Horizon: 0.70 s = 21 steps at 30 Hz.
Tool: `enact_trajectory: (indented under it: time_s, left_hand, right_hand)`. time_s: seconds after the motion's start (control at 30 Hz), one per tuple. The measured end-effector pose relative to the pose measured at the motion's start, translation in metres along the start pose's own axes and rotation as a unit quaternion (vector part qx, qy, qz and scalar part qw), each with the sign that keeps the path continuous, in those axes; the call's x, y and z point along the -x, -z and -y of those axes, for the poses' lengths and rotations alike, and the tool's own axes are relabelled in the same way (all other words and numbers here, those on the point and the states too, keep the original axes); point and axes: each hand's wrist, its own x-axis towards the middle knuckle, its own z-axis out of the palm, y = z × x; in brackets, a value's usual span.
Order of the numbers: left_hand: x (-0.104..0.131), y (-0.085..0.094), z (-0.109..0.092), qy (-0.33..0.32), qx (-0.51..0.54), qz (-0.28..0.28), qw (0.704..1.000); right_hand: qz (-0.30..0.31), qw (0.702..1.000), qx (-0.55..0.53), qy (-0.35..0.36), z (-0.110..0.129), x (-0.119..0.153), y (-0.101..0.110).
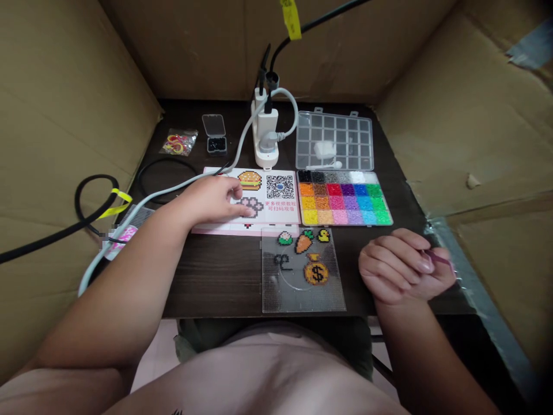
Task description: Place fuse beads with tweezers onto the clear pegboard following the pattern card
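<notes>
My left hand (220,199) rests on a printed pattern sheet (283,214), its fingers apart beside a pixel burger and a grey-pink paw picture. My right hand (400,268) is closed around a slim purple tool (438,260), mostly hidden by the fingers, above the table's right side. Between the hands lies a clear pegboard (302,300). On it are fuse-bead figures: a carrot (304,242), a yellow duck (324,235), a money bag (317,271), a small green-and-white figure (285,238) and a partial dark outline (282,261).
A bead box (345,199) with many colours sits behind the pegboard, its clear lid (334,129) open. A white power strip (265,138) with cables stands at the back. A small box of black beads (216,145) and a bag (179,142) lie left. Cardboard walls surround the table.
</notes>
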Motion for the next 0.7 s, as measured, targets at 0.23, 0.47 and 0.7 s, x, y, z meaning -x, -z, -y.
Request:
enact_trajectory:
  time_s: [0.23,0.47,0.7]
  left_hand:
    - [0.0004,0.0004,-0.0010,0.002,-0.003,0.001,1.000]
    - [0.0023,0.0005,0.0001,-0.011,0.013,0.000,1.000]
    - [0.0051,0.0018,-0.0003,-0.019,0.035,0.003,0.999]
  right_hand:
    - [0.041,0.999,-0.021,0.001,-0.0014,-0.0004,0.0009]
    - [0.019,0.999,-0.026,-0.010,-0.0008,-0.0020,-0.0004]
    - [0.037,0.996,-0.073,-0.019,-0.0021,-0.0045,-0.0031]
